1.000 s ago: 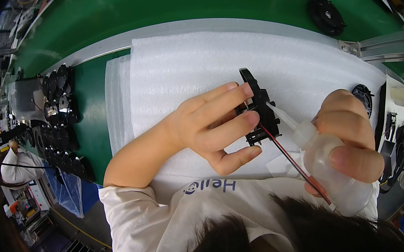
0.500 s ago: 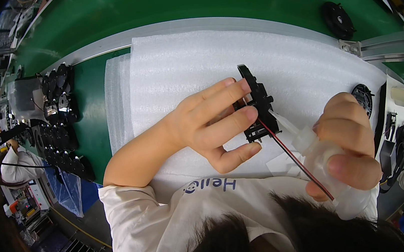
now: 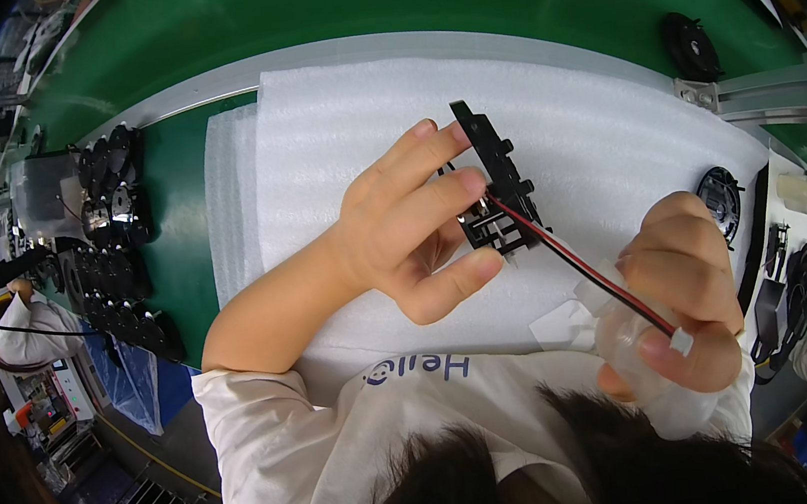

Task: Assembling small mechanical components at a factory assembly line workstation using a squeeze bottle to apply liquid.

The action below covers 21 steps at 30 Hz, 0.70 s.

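Note:
My left hand (image 3: 420, 220) is closed on a black plastic assembly (image 3: 499, 165), held tilted above white foam sheeting (image 3: 348, 128). Its flat bar points away from me and a small frame-like section faces the thumb. From the assembly a red and black wire pair (image 3: 592, 271) runs down to the right, ending in a small white connector (image 3: 681, 342) in front of my right hand. My right hand (image 3: 684, 278) is wrapped round a translucent squeeze bottle (image 3: 626, 340). The wires cross over the bottle's neck, and its nozzle tip is hard to make out.
On the left, rows of black round parts (image 3: 122, 256) lie on the green table (image 3: 184, 188). Single black round parts sit at the far right (image 3: 691, 45) and beside my right hand (image 3: 719, 198). A metal rail (image 3: 777, 95) and a white tray with black cables (image 3: 797, 299) stand right.
The black assembly has moved away from me and slightly left, apart from the bottle nozzle. My right hand and bottle have shifted slightly left; the white wire connector now shows.

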Each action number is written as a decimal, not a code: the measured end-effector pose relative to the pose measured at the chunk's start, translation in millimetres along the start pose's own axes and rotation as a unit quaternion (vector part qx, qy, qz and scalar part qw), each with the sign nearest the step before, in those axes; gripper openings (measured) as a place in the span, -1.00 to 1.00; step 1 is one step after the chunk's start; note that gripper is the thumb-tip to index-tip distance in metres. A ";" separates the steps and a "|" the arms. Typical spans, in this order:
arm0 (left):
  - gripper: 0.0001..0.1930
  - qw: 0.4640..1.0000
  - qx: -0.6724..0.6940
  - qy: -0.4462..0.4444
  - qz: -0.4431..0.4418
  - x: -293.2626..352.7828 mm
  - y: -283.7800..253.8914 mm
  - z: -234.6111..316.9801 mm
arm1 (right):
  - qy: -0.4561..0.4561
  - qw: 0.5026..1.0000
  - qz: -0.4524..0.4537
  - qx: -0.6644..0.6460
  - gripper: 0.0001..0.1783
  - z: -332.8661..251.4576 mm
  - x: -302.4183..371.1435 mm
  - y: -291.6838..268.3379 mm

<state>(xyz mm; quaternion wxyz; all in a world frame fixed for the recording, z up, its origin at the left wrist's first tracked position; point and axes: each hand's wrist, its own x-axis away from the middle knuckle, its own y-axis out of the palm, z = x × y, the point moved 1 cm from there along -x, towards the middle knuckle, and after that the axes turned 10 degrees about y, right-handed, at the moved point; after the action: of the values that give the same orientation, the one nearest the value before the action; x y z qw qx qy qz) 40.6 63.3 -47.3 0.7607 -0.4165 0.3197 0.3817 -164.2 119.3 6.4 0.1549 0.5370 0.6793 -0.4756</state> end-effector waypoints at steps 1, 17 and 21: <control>-0.61 1.000 0.010 -0.013 0.008 0.8 0.5 -0.3 | 0.001 1.000 0.000 0.000 -0.59 -1.8 0.6 0.0; -0.42 0.997 -0.035 -0.030 0.059 9.9 3.8 -11.7 | 0.000 0.999 0.028 0.021 -0.65 -1.9 -1.1 7.1; -0.17 0.981 -0.177 0.054 0.056 2.1 7.2 -12.8 | -0.034 0.998 0.043 0.022 -0.63 2.3 2.2 8.8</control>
<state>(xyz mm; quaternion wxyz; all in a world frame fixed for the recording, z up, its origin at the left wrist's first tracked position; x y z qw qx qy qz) 33.4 55.3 -57.5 0.6345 -0.5458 0.3104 0.4508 -158.0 118.5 -0.6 0.1861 0.5528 0.6391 -0.5014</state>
